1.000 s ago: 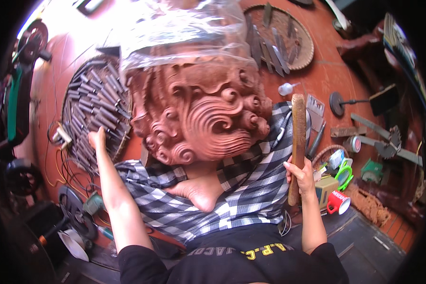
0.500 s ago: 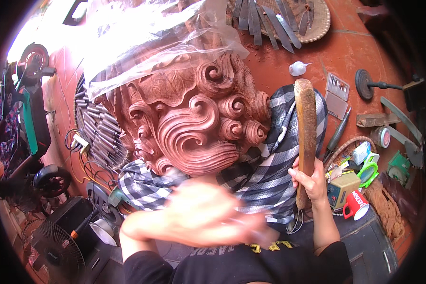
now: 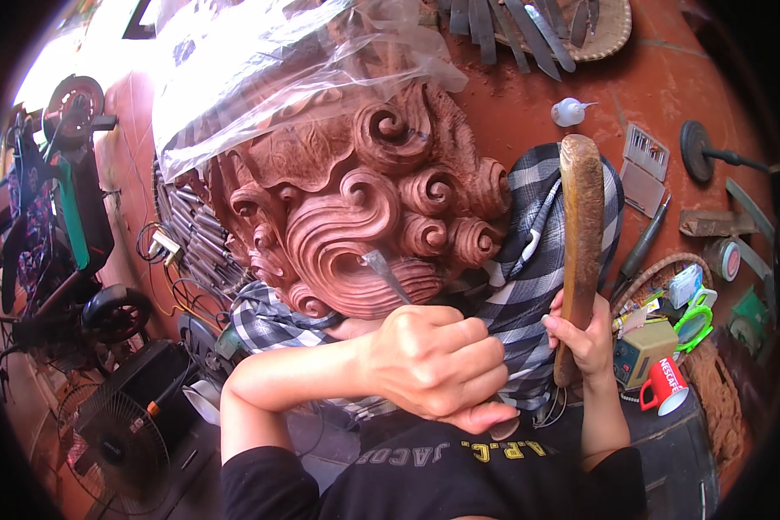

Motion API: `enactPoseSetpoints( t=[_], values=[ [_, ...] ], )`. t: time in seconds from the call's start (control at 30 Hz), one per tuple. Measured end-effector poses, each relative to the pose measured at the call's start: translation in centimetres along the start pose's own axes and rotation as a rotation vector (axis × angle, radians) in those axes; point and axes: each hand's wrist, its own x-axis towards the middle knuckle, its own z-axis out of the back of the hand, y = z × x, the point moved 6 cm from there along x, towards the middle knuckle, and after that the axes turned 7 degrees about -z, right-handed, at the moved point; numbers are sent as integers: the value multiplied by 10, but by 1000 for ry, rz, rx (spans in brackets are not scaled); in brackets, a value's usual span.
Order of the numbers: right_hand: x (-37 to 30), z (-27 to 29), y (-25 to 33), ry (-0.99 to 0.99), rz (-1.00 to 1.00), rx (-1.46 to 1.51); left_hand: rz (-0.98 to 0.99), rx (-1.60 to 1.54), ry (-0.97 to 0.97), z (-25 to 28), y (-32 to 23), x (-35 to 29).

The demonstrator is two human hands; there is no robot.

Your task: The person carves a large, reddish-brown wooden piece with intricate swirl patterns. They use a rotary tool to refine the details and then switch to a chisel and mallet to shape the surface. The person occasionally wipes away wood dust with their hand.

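My left hand is closed in a fist around a carving chisel. The flat metal blade slants up and leftward over the swirled curls, and the butt of its handle pokes out below my thumb. Whether the tip touches the wood cannot be made out. A long, worn wooden mallet, shaped like a club, stands nearly upright in my right hand, gripped near its lower end. Between my legs lies a large reddish-brown wood carving with spirals and flowing grooves, its far part covered by clear plastic sheet.
Many chisels lie at the carving's left. Flat blades fill a woven tray at the far right. A small white bottle, a basket of odds and ends, and a red mug stand on the right. A fan is near left.
My left hand, blurred before, has steadied slightly farther right, and the chisel blade now shows over the carving. My right hand keeps the mallet upright. The whole view has shifted a little.
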Motion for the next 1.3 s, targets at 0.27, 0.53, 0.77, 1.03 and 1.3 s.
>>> enactPoseSetpoints(
  t=[0.27,0.53,0.77,1.03,1.3],
  values=[
    [0,-1,-1,10,-7,11,58,-17,-33,1,8,-1],
    [0,-1,-3,17,-21,24,22,-14,-59,-3,5,-6],
    [-1,0,-3,14,-16,21,21,-62,-89,2,4,-6],
    [-5,3,-1,-13,18,-77,56,-68,-134,1,6,-9],
    [-39,21,23,-277,1037,-629,62,-105,-169,7,5,-9]
  ],
)
